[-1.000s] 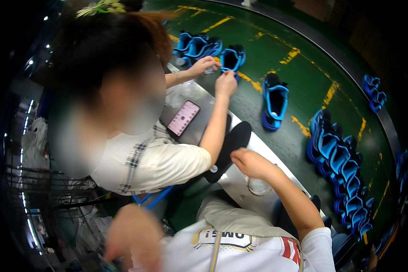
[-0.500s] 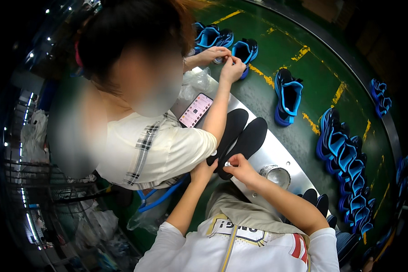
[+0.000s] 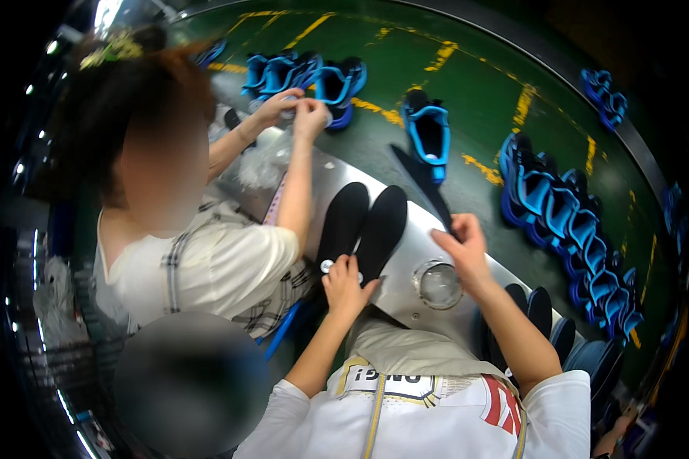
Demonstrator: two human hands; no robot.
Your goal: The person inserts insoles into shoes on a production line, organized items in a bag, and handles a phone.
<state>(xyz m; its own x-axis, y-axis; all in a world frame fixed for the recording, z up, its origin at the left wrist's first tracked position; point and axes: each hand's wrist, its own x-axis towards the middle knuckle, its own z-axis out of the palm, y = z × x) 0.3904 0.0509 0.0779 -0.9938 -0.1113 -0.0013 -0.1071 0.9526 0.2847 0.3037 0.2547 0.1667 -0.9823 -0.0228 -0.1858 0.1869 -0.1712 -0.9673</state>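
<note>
A pair of black insoles (image 3: 375, 237) lies side by side on the metal bench. My left hand (image 3: 346, 289) rests on their heel ends, thumb spread away from the fingers. A small round white sticker (image 3: 327, 266) shows on the left insole's heel, and another pale spot sits by my fingertips. Over the bench's far edge, my right hand (image 3: 467, 249) grips another black insole (image 3: 422, 182), seen nearly edge-on and slanting up to the left. A clear round bowl (image 3: 439, 284) stands on the bench below my right hand.
More insoles (image 3: 540, 312) stand at the bench's right end. Beyond the metal bench (image 3: 360, 172), blue-black shoes (image 3: 563, 206) line the green surface, with one single shoe (image 3: 427, 131) nearer. At left, a co-worker (image 3: 230, 260) sits close, hands raised by a plastic bag (image 3: 262, 164).
My right hand has left the pair's heels and moved right, now holding another insole. My left hand has come onto the heels. The view has shifted, and the co-worker appears farther left.
</note>
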